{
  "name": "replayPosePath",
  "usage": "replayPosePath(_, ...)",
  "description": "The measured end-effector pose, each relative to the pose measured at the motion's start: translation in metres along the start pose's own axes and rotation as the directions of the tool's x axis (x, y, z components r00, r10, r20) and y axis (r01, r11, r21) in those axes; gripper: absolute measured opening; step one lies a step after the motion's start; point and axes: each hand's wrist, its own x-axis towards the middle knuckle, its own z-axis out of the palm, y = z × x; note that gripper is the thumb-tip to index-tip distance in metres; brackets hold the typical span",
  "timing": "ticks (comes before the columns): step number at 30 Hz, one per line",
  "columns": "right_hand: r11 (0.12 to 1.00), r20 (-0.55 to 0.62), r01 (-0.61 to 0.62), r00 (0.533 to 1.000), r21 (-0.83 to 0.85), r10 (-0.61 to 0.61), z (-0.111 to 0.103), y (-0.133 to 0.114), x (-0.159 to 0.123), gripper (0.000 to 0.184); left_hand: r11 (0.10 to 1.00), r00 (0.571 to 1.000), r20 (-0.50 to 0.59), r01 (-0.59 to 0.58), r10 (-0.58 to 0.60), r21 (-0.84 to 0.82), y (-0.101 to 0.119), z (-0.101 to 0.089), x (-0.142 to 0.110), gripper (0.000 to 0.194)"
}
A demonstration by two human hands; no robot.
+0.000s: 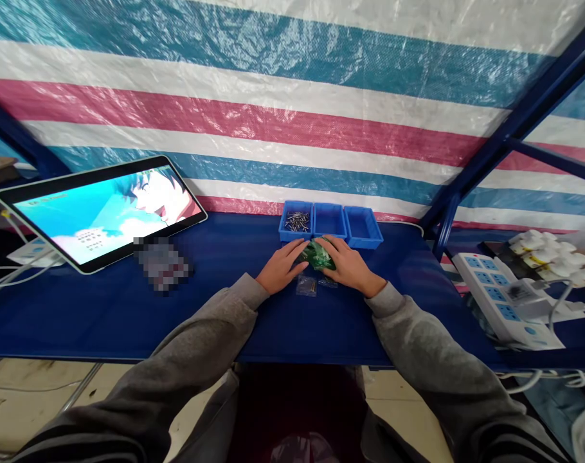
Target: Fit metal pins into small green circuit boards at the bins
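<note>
A shiny green packet lies on the blue table between my hands, in front of the bins. My left hand has its fingertips at the packet's left edge. From the other side, my right hand grips it, with its fingers over the top right part. Parts of the packet are hidden under the fingers. Just below my hands lies a small clear plastic bag with thin metal pieces inside. A second clear bag shows partly beside my right hand.
Behind my hands stand three joined blue bins; the left bin holds many screws. A tablet leans at the left, near a blurred item. At the right are a power strip and white bottles. A striped tarp hangs behind.
</note>
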Motion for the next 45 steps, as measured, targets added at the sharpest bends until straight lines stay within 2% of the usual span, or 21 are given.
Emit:
replayPosePath(4,0.999,0.009,0.037,0.999,0.023,-0.037,0.006,0.006,-0.011,0.072,0.999,0.995,0.097,-0.034,0.030,0.040,-0.002,0.002,-0.001,0.061)
replayPosePath(7,0.998,0.020,0.037,0.999,0.046,-0.038,0.012,0.012,-0.017,0.070,0.995,0.993,0.100,-0.066,0.059,0.069,-0.002,0.001,0.000,0.061)
replayPosePath(11,0.995,0.012,0.048,0.999,0.088,-0.049,0.021,0.017,-0.019,0.066,0.993,0.996,-0.024,-0.078,0.081,0.086,0.000,-0.001,0.000,0.055)
replayPosePath(14,0.991,-0.006,0.059,0.998,0.118,-0.059,0.027,0.020,-0.019,0.065,0.990,0.983,-0.132,-0.117,0.127,0.083,0.002,-0.003,-0.001,0.047)
replayPosePath(17,0.987,-0.016,0.074,0.997,0.145,-0.072,0.031,0.020,-0.019,0.064,0.984,0.973,-0.158,-0.161,0.171,0.075,0.005,-0.003,0.000,0.044)
replayPosePath(22,0.973,-0.025,0.010,1.000,0.230,-0.004,0.028,0.019,-0.021,0.064,0.989,0.984,-0.103,-0.144,0.148,0.045,0.015,0.001,0.008,0.048)
replayPosePath(25,0.972,-0.080,-0.034,0.995,0.233,0.054,0.023,0.018,-0.022,0.054,0.991,0.990,-0.066,-0.121,0.125,0.059,0.017,0.006,0.012,0.053)
replayPosePath(31,0.993,-0.202,0.045,0.979,0.110,-0.022,0.017,0.019,-0.022,0.034,0.984,0.995,0.063,-0.085,0.076,0.157,0.011,0.010,0.010,0.055)
replayPosePath(34,0.995,-0.190,0.057,0.981,0.081,-0.040,0.017,0.018,-0.024,0.034,0.978,0.993,0.102,-0.081,0.062,0.194,0.009,0.007,0.009,0.054)
replayPosePath(39,1.000,-0.136,-0.020,0.991,0.019,0.022,0.017,0.016,-0.031,0.039,0.975,0.986,0.153,-0.094,0.064,0.201,0.008,0.001,0.007,0.049)
replayPosePath(42,0.999,-0.143,-0.044,0.989,-0.007,0.042,0.014,0.013,-0.037,0.041,0.976,0.990,0.116,-0.096,0.074,0.195,0.009,-0.001,0.006,0.047)
replayPosePath(45,0.998,-0.165,-0.068,0.984,-0.009,0.066,0.012,0.008,-0.042,0.050,0.982,0.997,-0.010,-0.072,0.074,0.177,0.013,-0.002,0.007,0.048)
